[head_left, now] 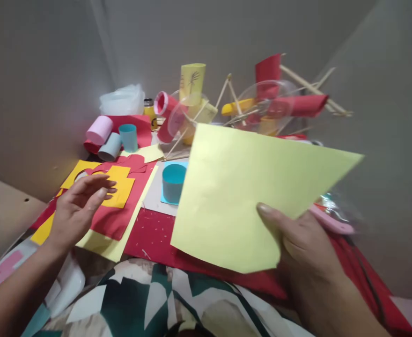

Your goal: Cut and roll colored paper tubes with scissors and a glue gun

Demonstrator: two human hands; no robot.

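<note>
My right hand (302, 248) grips a large pale yellow sheet of paper (237, 192) by its lower right edge, thumb on top, and holds it up over the red work surface. My left hand (77, 208) hovers with fingers spread and empty above a pile of red and orange-yellow cut paper (118, 196). Just left of the sheet stands a blue paper cylinder (173, 182) on a grey card.
At the back stand paper rolls in pink (99, 129), grey and blue, a yellow paper tube (192, 82), red paper with wooden sticks (297, 105), clear plastic lids and a white plastic container (121, 100). Something pink (332, 223) lies behind my right hand. Grey walls enclose the space.
</note>
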